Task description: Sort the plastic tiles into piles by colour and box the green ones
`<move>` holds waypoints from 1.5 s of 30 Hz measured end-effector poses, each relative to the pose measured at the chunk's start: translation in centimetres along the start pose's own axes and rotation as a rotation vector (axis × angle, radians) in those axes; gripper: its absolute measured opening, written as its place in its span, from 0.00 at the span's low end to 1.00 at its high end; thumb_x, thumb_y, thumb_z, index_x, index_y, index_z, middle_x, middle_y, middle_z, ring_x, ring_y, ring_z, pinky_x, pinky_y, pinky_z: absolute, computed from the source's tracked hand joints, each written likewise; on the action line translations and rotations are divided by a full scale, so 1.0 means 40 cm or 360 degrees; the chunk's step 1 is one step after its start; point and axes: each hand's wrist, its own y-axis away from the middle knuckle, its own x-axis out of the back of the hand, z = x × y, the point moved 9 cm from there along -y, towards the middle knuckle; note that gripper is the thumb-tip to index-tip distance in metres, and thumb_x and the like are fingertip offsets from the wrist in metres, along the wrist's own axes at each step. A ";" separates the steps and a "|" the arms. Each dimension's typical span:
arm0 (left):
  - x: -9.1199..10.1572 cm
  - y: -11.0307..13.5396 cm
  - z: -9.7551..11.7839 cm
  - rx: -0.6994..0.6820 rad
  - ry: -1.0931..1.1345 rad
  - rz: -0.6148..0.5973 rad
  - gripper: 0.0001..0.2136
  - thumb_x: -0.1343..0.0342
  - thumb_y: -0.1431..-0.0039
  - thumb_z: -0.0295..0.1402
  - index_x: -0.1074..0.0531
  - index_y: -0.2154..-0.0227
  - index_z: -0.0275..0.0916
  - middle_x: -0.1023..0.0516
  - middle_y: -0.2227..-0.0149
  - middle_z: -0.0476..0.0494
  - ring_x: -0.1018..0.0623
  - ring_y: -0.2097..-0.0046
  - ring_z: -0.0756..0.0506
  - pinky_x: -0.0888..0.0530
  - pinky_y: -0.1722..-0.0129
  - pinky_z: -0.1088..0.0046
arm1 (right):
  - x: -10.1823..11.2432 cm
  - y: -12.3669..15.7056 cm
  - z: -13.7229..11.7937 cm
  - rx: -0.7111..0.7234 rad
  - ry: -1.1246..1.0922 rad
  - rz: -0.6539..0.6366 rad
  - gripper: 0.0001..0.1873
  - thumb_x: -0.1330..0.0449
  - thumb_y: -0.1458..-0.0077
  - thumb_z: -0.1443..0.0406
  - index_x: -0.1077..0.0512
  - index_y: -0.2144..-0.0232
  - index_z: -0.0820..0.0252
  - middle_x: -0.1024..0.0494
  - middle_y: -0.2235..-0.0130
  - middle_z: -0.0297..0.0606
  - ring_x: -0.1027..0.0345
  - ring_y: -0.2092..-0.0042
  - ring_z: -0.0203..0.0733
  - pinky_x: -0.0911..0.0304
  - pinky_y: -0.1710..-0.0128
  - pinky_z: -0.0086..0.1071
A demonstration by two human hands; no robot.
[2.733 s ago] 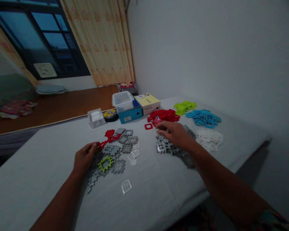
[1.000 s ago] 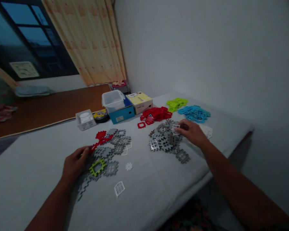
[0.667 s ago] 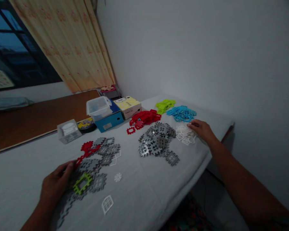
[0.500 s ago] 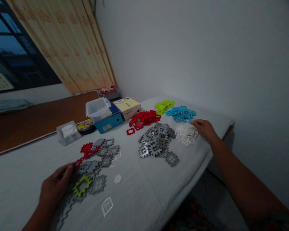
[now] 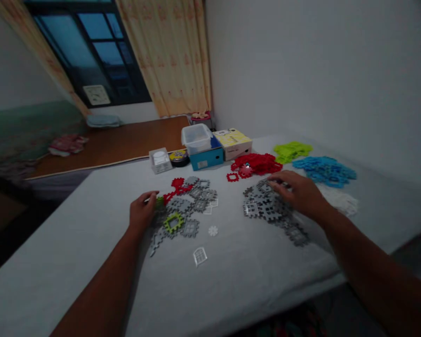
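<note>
My left hand (image 5: 142, 209) is closed at the left edge of a mixed group of flat interlocking plastic pieces. The group has grey pieces (image 5: 191, 228), red pieces (image 5: 178, 183) and a yellow-green square frame (image 5: 174, 223). Whatever its fingers hold is hidden; a bit of green shows beside them. Over the heap of grey notched pieces (image 5: 263, 206), my right hand (image 5: 298, 193) has its thumb and fingers drawn together at the top. Anything in that pinch is too blurred to make out. White window pieces (image 5: 199, 256) and a small white flower-shaped piece (image 5: 213, 230) lie between the hands.
Behind are piles of red (image 5: 261, 164), yellow-green (image 5: 292, 150) and blue pieces (image 5: 325, 171). White pieces (image 5: 340, 200) lie partly behind my right hand. A clear tub (image 5: 196, 137) sits on a blue box (image 5: 206, 159), beside a yellow box (image 5: 233, 140) and a round black tin (image 5: 179, 158).
My right hand has moved from the white pieces leftward to the grey heap. The view has turned left. My left hand stays by the mixed group, slightly shifted.
</note>
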 end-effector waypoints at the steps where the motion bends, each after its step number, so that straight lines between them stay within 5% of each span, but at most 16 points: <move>1: 0.001 0.001 -0.008 0.0034 0.0023 0.0013 0.20 0.51 0.46 0.45 0.21 0.63 0.37 0.18 0.60 0.41 0.21 0.58 0.42 0.25 0.56 0.68 | -0.051 -0.019 -0.069 0.0119 -0.0076 -0.0146 0.14 0.47 0.41 0.59 0.26 0.58 0.57 0.22 0.57 0.41 0.29 0.57 0.44 0.35 0.56 0.36; 4: -0.012 0.006 -0.018 0.0076 0.0062 -0.0051 0.20 0.51 0.47 0.44 0.21 0.63 0.35 0.18 0.60 0.40 0.21 0.58 0.41 0.26 0.55 0.67 | -0.220 -0.059 -0.229 0.0386 -0.0151 -0.0575 0.14 0.46 0.40 0.61 0.27 0.55 0.57 0.23 0.54 0.41 0.29 0.56 0.43 0.36 0.54 0.36; 6: -0.023 0.010 -0.016 0.0054 0.0071 -0.0102 0.20 0.51 0.46 0.44 0.21 0.62 0.35 0.18 0.60 0.39 0.21 0.57 0.41 0.27 0.54 0.66 | -0.327 -0.088 -0.275 0.0435 -0.0071 -0.0749 0.15 0.45 0.41 0.63 0.28 0.52 0.58 0.24 0.52 0.43 0.30 0.54 0.44 0.37 0.54 0.36; 10: -0.021 0.005 -0.026 0.0004 0.0091 -0.0053 0.20 0.52 0.45 0.44 0.21 0.62 0.36 0.18 0.59 0.39 0.22 0.56 0.41 0.27 0.54 0.67 | -0.477 -0.133 -0.270 0.0373 0.0162 -0.0878 0.21 0.38 0.46 0.62 0.29 0.49 0.58 0.26 0.49 0.46 0.35 0.48 0.51 0.40 0.51 0.39; 14: 0.003 -0.009 -0.063 0.0062 0.0107 0.0073 0.20 0.52 0.45 0.44 0.21 0.62 0.35 0.18 0.59 0.39 0.21 0.59 0.42 0.26 0.58 0.68 | -0.528 -0.125 -0.270 0.0429 0.0178 -0.0941 0.18 0.39 0.45 0.60 0.28 0.52 0.57 0.23 0.52 0.45 0.33 0.51 0.51 0.41 0.53 0.38; 18: -0.011 -0.010 -0.072 0.0076 0.0041 -0.0056 0.20 0.52 0.45 0.44 0.21 0.62 0.35 0.18 0.62 0.40 0.21 0.60 0.41 0.26 0.58 0.67 | -0.491 -0.124 -0.284 0.0403 0.0329 -0.0906 0.13 0.48 0.38 0.62 0.26 0.57 0.59 0.22 0.56 0.46 0.30 0.55 0.48 0.41 0.56 0.36; 21: -0.022 -0.006 -0.068 0.0070 -0.0052 -0.0128 0.22 0.52 0.45 0.45 0.21 0.61 0.36 0.18 0.63 0.40 0.21 0.61 0.41 0.27 0.59 0.68 | -0.392 -0.151 -0.250 0.0280 0.0436 -0.0744 0.17 0.53 0.36 0.62 0.25 0.59 0.59 0.21 0.59 0.48 0.29 0.57 0.48 0.41 0.58 0.36; 26: -0.024 -0.007 -0.072 0.0096 -0.0068 -0.0148 0.23 0.53 0.46 0.47 0.22 0.60 0.36 0.18 0.63 0.40 0.21 0.61 0.41 0.27 0.61 0.70 | -0.139 -0.155 -0.043 -0.0048 0.0366 -0.0265 0.17 0.50 0.38 0.58 0.24 0.58 0.56 0.20 0.58 0.42 0.28 0.57 0.47 0.39 0.59 0.35; 28: -0.023 -0.008 -0.074 0.0116 -0.0099 -0.0156 0.23 0.53 0.46 0.48 0.22 0.60 0.36 0.18 0.64 0.41 0.21 0.62 0.41 0.27 0.62 0.69 | -0.078 -0.129 0.042 -0.0152 0.0307 -0.0148 0.17 0.50 0.39 0.59 0.24 0.58 0.57 0.20 0.58 0.41 0.28 0.58 0.46 0.38 0.59 0.35; 31: -0.021 -0.009 -0.073 0.0126 -0.0149 -0.0147 0.23 0.52 0.47 0.48 0.21 0.60 0.37 0.18 0.65 0.41 0.21 0.62 0.41 0.27 0.63 0.69 | -0.067 -0.091 0.093 -0.0165 0.0154 -0.0119 0.16 0.49 0.40 0.59 0.24 0.60 0.57 0.20 0.59 0.39 0.27 0.59 0.44 0.37 0.59 0.33; 35: -0.021 -0.008 -0.072 0.0115 -0.0153 -0.0143 0.23 0.52 0.46 0.47 0.21 0.61 0.36 0.18 0.63 0.40 0.21 0.60 0.41 0.26 0.60 0.70 | -0.102 -0.077 0.063 -0.0140 -0.0009 -0.0119 0.15 0.49 0.40 0.59 0.24 0.60 0.57 0.20 0.60 0.39 0.27 0.60 0.43 0.37 0.59 0.33; 41: -0.019 -0.011 -0.086 0.0093 -0.0217 -0.0141 0.24 0.53 0.46 0.48 0.22 0.58 0.36 0.18 0.63 0.41 0.21 0.61 0.41 0.26 0.60 0.70 | -0.048 -0.069 0.128 -0.0384 -0.0034 0.0277 0.15 0.46 0.43 0.57 0.26 0.58 0.57 0.20 0.62 0.39 0.27 0.61 0.44 0.35 0.61 0.34; 45: -0.022 -0.013 -0.087 0.0104 -0.0249 -0.0180 0.24 0.53 0.46 0.48 0.22 0.58 0.37 0.18 0.62 0.41 0.21 0.60 0.41 0.27 0.59 0.70 | -0.053 -0.055 0.183 -0.0435 0.0086 0.0150 0.15 0.47 0.42 0.55 0.24 0.63 0.57 0.20 0.63 0.39 0.27 0.62 0.44 0.36 0.61 0.34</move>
